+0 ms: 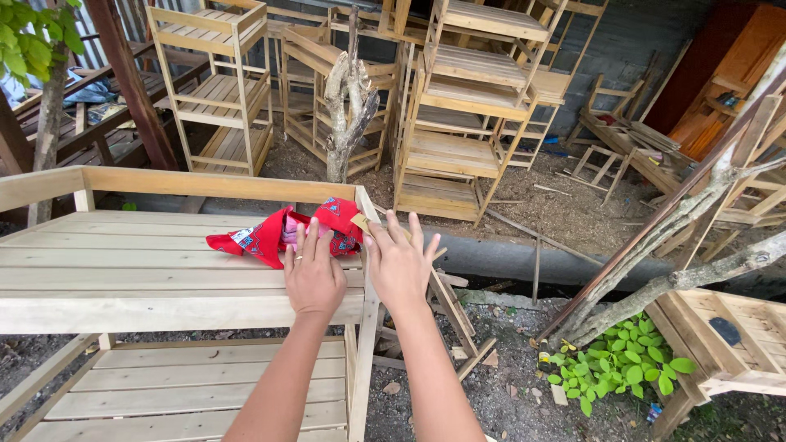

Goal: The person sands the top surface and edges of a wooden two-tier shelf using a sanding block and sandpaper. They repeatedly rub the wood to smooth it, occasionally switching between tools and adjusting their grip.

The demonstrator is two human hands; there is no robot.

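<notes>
Two bare hands out over pale slatted wooden shelf unit (164, 254). Left hand (313, 277) flat on top slats, palm down, fingers spread, nothing grasped, fingertips touching crumpled red patterned cloth (282, 232), probably pinning or feeling it. Right hand (399, 263) open at shelf's right corner post, fingers splayed, released, small tan tag-like piece (360, 222) just beside fingertips; contact with it unclear. Cloth lying near top's far right corner, against raised back rail, so held from sliding off rearward. Right edge of shelf directly under right hand; beyond it a drop to gravel ground (508, 360) with wood scraps. Plenty of bare slat room leftward. Stacked unfinished wooden racks (467, 115) well apart behind, bare tree trunk (348, 98) between.
</notes>
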